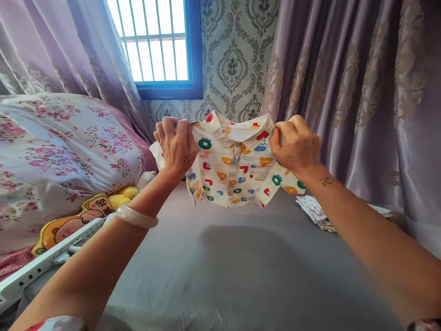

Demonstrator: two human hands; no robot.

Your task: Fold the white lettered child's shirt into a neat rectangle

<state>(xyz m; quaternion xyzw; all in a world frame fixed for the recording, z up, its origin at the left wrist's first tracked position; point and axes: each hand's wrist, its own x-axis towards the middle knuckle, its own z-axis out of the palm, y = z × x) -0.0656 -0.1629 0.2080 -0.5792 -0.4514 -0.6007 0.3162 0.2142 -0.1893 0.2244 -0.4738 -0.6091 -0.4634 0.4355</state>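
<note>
One small printed shirt (232, 177) hangs upright above the grey bed (172, 271), its shoulders pinched by the left hand (175, 145) and the right hand (296, 143), collar stretched between them. Spreading the shirt appears to be the current step; laying it on the bed would call for even, level lowering.

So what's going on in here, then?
A person is holding up a small, colourfully printed shirt with both hands. The fingers of the left hand grip one shoulder, and those of the right hand grip the other. At this moment the shirt hangs above a grey sheet, its collar up and its buttoned front in view. A pile of folded cloth lies near the right forearm.
</note>
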